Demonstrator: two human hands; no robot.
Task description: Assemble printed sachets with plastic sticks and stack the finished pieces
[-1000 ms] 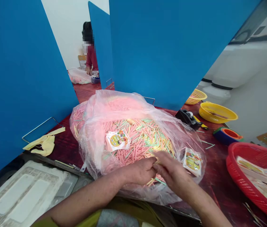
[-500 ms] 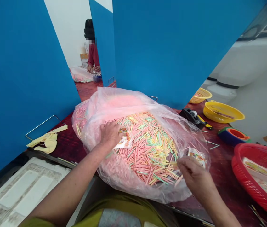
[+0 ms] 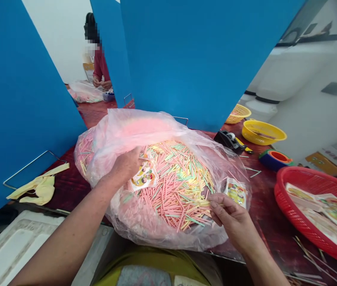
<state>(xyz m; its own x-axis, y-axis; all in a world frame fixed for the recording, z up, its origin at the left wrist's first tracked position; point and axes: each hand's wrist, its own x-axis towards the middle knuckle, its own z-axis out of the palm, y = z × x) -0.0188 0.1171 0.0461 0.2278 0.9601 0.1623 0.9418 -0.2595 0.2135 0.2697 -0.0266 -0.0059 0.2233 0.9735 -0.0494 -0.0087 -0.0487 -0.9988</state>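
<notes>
Table [image 3: 263,206], packet [image 3: 146,177] part-hidden by left hand [image 3: 126,165]

I count two loose printed packets [image 3: 144,176], one touching my left fingers [image 3: 136,154], one just beside my right fingers [image 3: 214,201]. Beyond the right fingers I see two yellow baskets [image 3: 270,139], one tape dispenser [image 3: 229,142] and one cutter [image 3: 244,147]; rightward, one red basket [image 3: 281,194]. Left of the left fingers: one yellow cloth [image 3: 45,191]. Pastel sticks [image 3: 171,190]: too many to count.
</notes>
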